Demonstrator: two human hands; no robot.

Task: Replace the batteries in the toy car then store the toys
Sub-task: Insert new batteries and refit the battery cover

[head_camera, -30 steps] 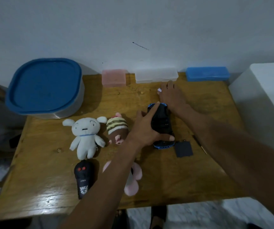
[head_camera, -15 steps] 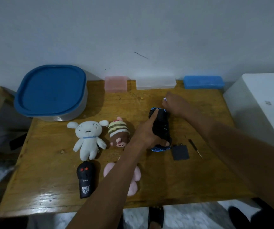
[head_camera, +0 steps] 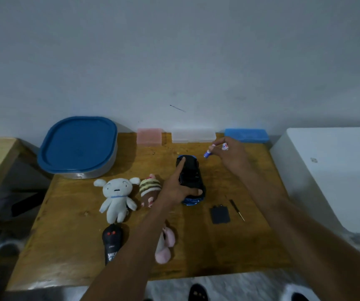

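Note:
The blue toy car [head_camera: 191, 173] lies upside down in the middle of the wooden table [head_camera: 70, 253], its black underside up. My left hand [head_camera: 178, 185] grips it, forefinger along its left side and thumb at its near end. My right hand [head_camera: 232, 155] hovers above the table behind and right of the car, pinching two small batteries [head_camera: 209, 152] in its fingertips. The black battery cover [head_camera: 220, 214] lies right of the car, with a small screwdriver [head_camera: 236, 209] beside it.
A white plush [head_camera: 116, 197], a striped plush [head_camera: 150, 190], a pink plush [head_camera: 165, 246] partly under my left arm and a black remote [head_camera: 111, 243] lie on the left. A blue-lidded tub [head_camera: 78, 146] and pink [head_camera: 149, 136], clear [head_camera: 193, 135] and blue [head_camera: 246, 135] cases line the wall. A white box [head_camera: 335, 174] stands right.
My right hand has lifted off the table behind the car and moved right, now holding batteries in its fingertips. My left hand stays on the car.

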